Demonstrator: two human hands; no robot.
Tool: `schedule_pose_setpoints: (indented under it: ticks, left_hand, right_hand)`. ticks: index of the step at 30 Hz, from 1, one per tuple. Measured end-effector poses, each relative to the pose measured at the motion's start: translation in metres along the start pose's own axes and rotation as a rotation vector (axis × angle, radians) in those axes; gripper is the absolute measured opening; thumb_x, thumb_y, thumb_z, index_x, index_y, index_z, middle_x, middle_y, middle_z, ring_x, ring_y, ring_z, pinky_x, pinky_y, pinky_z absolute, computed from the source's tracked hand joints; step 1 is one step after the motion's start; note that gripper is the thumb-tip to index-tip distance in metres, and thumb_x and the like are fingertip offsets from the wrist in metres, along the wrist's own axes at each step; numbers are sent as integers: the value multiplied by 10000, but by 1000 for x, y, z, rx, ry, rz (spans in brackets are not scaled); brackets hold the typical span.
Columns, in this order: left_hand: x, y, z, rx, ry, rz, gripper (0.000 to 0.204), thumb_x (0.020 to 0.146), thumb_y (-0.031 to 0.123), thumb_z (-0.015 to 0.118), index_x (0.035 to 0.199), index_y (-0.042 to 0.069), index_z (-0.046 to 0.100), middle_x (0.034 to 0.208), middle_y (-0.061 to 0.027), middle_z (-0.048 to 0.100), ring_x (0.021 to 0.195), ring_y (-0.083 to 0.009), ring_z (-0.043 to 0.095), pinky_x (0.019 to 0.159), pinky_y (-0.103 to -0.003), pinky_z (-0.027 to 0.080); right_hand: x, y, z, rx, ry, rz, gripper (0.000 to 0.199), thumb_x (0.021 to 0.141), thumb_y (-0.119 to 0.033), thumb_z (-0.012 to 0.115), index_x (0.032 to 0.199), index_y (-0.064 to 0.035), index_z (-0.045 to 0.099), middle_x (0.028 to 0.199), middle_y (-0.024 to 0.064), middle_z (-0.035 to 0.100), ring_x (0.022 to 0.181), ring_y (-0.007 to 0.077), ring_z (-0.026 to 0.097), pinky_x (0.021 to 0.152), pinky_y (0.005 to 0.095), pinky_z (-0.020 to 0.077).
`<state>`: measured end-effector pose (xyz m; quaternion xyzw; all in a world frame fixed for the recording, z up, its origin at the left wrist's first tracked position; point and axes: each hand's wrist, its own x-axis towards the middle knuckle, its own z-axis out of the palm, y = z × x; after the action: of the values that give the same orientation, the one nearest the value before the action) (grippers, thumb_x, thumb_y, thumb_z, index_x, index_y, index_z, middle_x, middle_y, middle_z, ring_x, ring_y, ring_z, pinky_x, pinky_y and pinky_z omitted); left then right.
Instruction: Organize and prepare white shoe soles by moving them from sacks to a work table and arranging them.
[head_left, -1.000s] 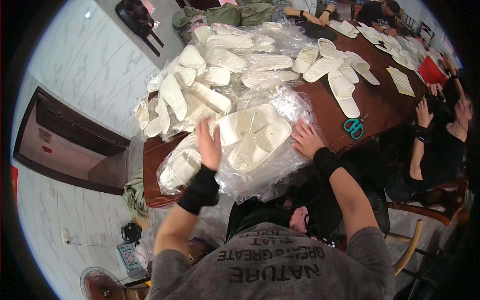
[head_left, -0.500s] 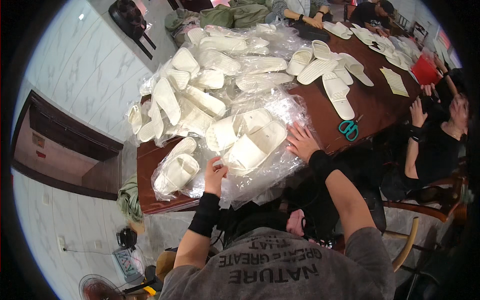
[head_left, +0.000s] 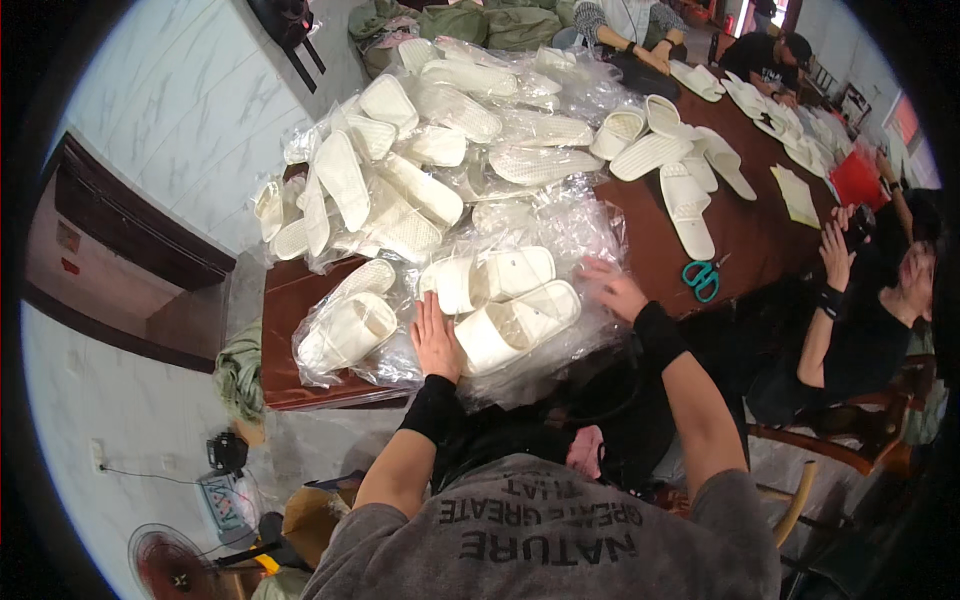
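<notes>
Side by side in front of me lie two white slippers (head_left: 497,341) on clear plastic film, their toe ends toward my left. My left hand (head_left: 437,343) lies with outstretched fingers against the toe end of the pair. Over the plastic bag (head_left: 588,245), just beyond the heel ends, is my right hand (head_left: 614,291), fingers apart, slightly blurred and holding nothing. Another bagged pair of slippers (head_left: 350,330) sits to the left of my left hand, near the table corner.
A big heap of bagged slippers (head_left: 440,150) covers the table's left and far side. Loose slippers (head_left: 687,210), teal-handled scissors (head_left: 702,280) and a yellowish paper sheet (head_left: 796,195) lie on the brown table (head_left: 655,235). Co-workers sit along the far and right sides.
The two slippers have turned and now lie parallel. My left hand has gone from curled fingers to a flat hand at their toe end. My right hand is lifted slightly off the plastic.
</notes>
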<state>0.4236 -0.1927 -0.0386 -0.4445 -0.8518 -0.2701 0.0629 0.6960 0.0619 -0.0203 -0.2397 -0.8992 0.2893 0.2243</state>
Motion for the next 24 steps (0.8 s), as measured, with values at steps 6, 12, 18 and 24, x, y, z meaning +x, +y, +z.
schedule_pose_setpoints:
  ticks: [6,12,18,24]
  left_hand:
    - [0,0,-12,68,-22,-46,577,922,164,460,1450,105,236,1513,-34,245,1406,-237,189,1103,-492,178]
    - [5,7,-7,50,-46,-50,576,923,178,442,1454,113,227,1518,-40,227,1405,-234,188,1110,-493,169]
    - [2,2,-9,67,-55,-37,598,919,186,442,1463,116,203,1521,-51,216,1405,-233,194,1116,-491,165]
    - [2,-4,-13,62,-54,-58,599,924,210,432,1463,110,193,1522,-53,214,1401,-223,207,1115,-485,173]
  right_hand:
    - [35,-85,-71,302,378,213,154,890,-90,552,990,-16,642,832,71,686,732,148,632,677,274,490]
    - [51,-94,-2,16,-59,78,162,837,-166,590,926,-33,613,814,165,657,791,336,637,706,397,490]
    - [70,-60,42,-15,-225,380,453,730,-160,741,1058,24,489,928,185,638,890,319,626,772,399,473]
    - [69,-81,45,590,-177,46,639,732,-74,754,1259,1,400,1126,105,569,990,170,562,839,291,462]
